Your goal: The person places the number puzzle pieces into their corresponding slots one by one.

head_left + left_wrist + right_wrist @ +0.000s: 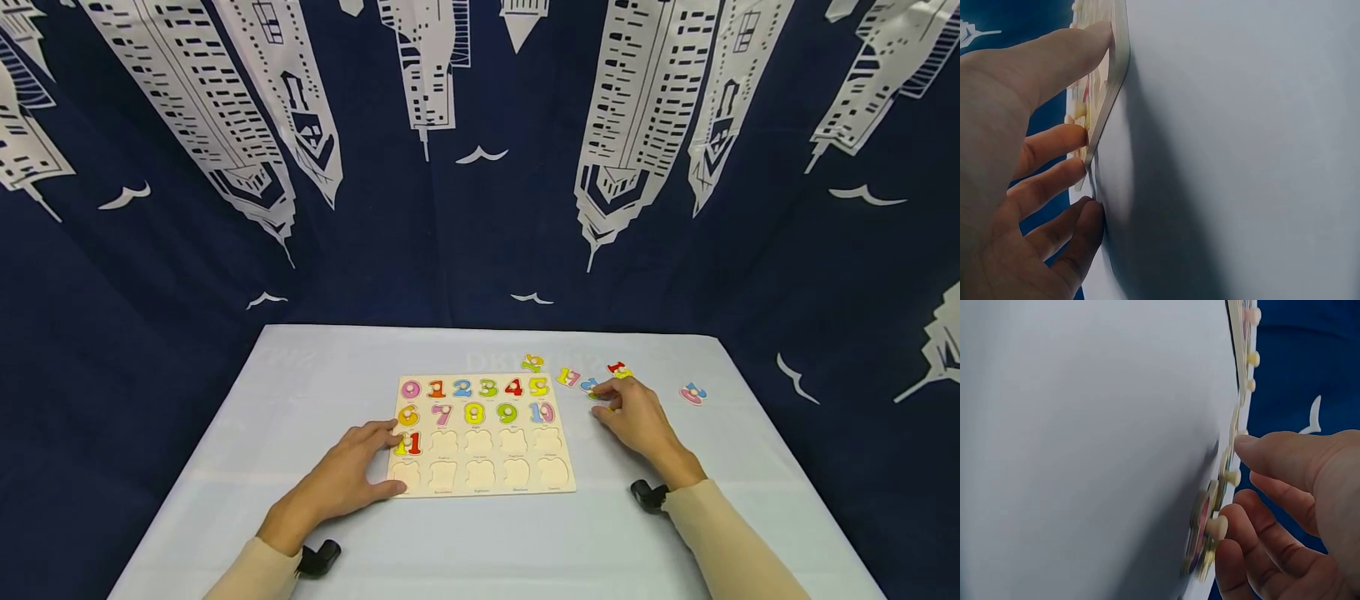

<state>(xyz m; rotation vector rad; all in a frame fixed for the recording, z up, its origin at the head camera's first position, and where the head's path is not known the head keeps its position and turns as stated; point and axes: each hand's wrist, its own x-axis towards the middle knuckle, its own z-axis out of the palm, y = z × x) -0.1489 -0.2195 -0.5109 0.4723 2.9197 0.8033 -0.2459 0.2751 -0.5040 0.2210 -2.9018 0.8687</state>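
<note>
A wooden number puzzle board [461,446] lies on the table, with number pieces from 0 to 11 in its upper slots and bare recesses below. My left hand [341,475] rests along the board's left side, thumb near the front corner and fingertips beside the yellow-red 11 [408,444]. In the left wrist view its thumb [1079,53] lies over the board's edge. Right of the board, my right hand [637,421] hovers low over loose pieces, fingers loosely bent. The right wrist view shows thumb and fingers apart, near a knobbed piece [1216,528]. Part of a blue-green piece [589,385] is hidden beneath the fingertips.
Other loose number pieces lie behind and right of the board: a yellow-green one [532,362], a yellow-pink 17 [567,377], a red-yellow one [619,369] and a blue-pink one [693,393]. A dark blue cloth [480,250] hangs behind the white table [330,392].
</note>
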